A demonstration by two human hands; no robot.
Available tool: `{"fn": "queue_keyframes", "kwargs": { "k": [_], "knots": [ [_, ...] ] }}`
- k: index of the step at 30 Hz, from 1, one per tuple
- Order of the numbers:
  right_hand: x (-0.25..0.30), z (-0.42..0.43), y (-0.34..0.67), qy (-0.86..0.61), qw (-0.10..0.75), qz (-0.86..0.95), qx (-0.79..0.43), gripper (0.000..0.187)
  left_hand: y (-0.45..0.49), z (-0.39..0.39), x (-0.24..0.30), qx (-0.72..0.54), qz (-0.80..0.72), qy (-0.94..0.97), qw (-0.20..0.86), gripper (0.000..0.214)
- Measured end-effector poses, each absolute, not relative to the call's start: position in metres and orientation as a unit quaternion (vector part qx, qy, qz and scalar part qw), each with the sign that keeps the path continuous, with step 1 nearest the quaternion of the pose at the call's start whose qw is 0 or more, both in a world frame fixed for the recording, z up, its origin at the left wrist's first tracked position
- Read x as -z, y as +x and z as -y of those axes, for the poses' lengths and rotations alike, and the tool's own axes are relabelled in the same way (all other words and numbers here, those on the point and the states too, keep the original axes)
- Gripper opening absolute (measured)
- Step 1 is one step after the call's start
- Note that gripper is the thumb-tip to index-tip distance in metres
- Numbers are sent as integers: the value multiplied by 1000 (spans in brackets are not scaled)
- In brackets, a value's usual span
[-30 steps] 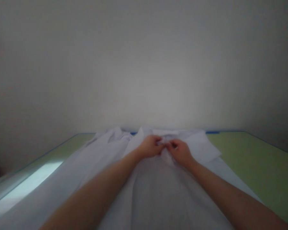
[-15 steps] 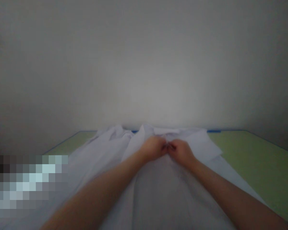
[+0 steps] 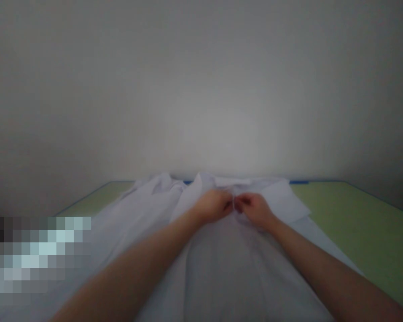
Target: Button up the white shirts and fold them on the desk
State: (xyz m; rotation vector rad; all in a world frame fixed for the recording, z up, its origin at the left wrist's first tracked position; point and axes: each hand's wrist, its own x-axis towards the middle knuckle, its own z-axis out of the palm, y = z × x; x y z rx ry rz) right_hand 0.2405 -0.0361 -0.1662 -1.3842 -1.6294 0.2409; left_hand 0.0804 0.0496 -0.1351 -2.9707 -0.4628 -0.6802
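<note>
A white shirt [image 3: 221, 264] lies spread lengthwise on a green table [image 3: 356, 223], its collar at the far end by the wall. My left hand [image 3: 213, 205] and my right hand [image 3: 253, 208] meet just below the collar, knuckles nearly touching. Both are closed in a pinch on the shirt's front edges at the middle. What lies between the fingertips is too small and blurred to name. Both forearms stretch out over the shirt's body.
A plain pale wall [image 3: 201, 89] rises right behind the table's far edge, which has a blue strip [image 3: 298, 182]. Bare green tabletop shows to the right of the shirt and a narrow part at the far left. A pixelated patch [image 3: 36, 255] covers the lower left.
My hands have stayed at the same spot under the collar, with small finger movements. The crumpled bit of fabric seen between them a second ago now lies flatter.
</note>
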Motion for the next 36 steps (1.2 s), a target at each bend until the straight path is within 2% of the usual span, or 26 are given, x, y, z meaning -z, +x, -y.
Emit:
{"fn": "queue_keyframes", "kwargs": {
  "k": [7,10,15,21,29,36],
  "knots": [
    [171,33,241,-545,547,627,-104,19,81,-50,138,259,128,-957,12,13],
    [172,36,241,-548,543,635,-43,19,80,-51,138,262,154,-953,-17,16],
    [175,39,238,-523,529,668,26,30,79,-54,139,261,146,-953,-35,13],
    [178,34,240,-546,514,659,60,12,81,-55,143,282,137,-949,11,20],
    [176,35,238,-563,496,658,67,13,82,-54,144,267,150,-949,73,19],
    [173,39,231,-600,448,661,37,14,80,-50,146,226,128,-956,138,20]
  ]
}}
